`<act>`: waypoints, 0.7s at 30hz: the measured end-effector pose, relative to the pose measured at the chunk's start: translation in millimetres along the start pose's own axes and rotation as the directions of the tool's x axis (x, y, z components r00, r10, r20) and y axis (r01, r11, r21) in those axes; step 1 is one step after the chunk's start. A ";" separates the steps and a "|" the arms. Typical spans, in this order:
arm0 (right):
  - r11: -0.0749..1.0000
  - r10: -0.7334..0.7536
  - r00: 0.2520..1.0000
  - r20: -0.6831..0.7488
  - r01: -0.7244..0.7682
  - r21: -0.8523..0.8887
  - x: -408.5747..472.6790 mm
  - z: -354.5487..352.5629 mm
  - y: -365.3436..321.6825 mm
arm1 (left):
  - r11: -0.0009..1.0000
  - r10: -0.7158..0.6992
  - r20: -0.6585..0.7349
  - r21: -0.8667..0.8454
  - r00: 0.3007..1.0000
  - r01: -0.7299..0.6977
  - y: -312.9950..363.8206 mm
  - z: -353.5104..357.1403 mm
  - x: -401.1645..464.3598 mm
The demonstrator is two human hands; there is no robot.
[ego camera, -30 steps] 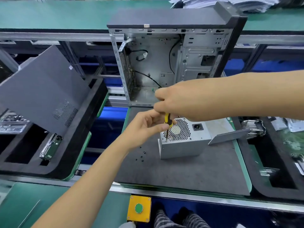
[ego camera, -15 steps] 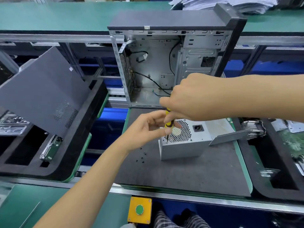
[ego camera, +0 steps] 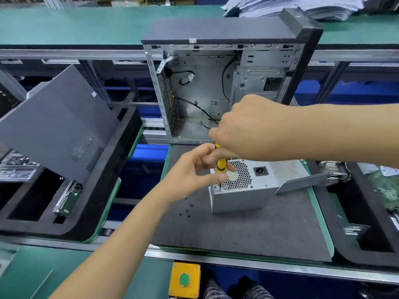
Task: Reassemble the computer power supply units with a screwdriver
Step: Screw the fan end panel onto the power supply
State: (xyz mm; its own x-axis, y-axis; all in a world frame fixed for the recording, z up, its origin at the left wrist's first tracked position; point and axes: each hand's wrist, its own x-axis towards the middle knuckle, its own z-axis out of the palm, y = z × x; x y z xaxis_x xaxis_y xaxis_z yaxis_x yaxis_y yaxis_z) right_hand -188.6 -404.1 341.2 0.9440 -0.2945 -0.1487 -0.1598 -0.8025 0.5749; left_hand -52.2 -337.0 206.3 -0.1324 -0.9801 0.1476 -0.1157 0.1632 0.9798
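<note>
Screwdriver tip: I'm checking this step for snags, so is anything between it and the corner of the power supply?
Nothing visible. The screwdriver, gripped by the right hand, reaches the near-left top corner of the power supply. The left hand steadies the shaft from beside it.

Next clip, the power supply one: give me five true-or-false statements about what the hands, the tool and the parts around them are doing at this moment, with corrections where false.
1. The right hand grips a yellow screwdriver from above. True.
2. The screwdriver tip sits at the near left corner of the power supply unit, on its top face. True.
3. The power supply unit is mounted inside the computer case. False: it stands on the grey mat in front of the open case.
4. The left hand lies flat on the mat. False: it is raised beside the screwdriver shaft.
5. Loose black screws lie on the mat left of the unit. True.
</note>
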 end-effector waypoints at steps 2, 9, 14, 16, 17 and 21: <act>1.000 0.029 1.000 -0.006 -0.029 0.000 1.2 -1.4 -3.8 | 0.999 0.021 -0.114 0.035 0.993 -0.018 -2.9 5.7 1.7; 0.970 -0.161 0.982 0.095 0.139 0.202 -0.2 -6.7 0.8 | 1.000 0.017 -0.080 0.014 0.997 -0.016 -2.8 0.7 4.1; 0.995 -0.043 0.994 0.099 0.033 0.092 5.1 1.3 -10.8 | 1.000 0.002 -0.111 -0.019 0.994 -0.004 -2.8 8.3 4.5; 0.996 -0.001 0.996 0.085 -0.006 0.084 4.7 1.0 -14.7 | 0.999 -0.007 -0.127 -0.040 0.992 0.002 -5.4 13.2 5.4; 0.995 -0.005 0.997 0.076 -0.003 0.103 3.3 0.8 -13.8 | 0.999 -0.002 -0.098 -0.035 0.995 -0.001 -5.0 14.1 5.4; 0.969 -0.104 0.989 0.107 0.076 0.237 -3.4 2.3 0.7 | 0.997 0.000 -0.009 -0.078 1.000 0.000 -3.7 -1.3 1.0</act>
State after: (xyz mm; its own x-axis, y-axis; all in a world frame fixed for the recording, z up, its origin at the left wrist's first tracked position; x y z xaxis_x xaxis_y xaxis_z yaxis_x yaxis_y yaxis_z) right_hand -192.6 -404.9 340.3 0.9193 -0.2633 -0.2926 -0.1513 -0.9226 0.3549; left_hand -50.7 -338.7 203.0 -0.1233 -0.9812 0.1485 -0.0387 0.1542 0.9873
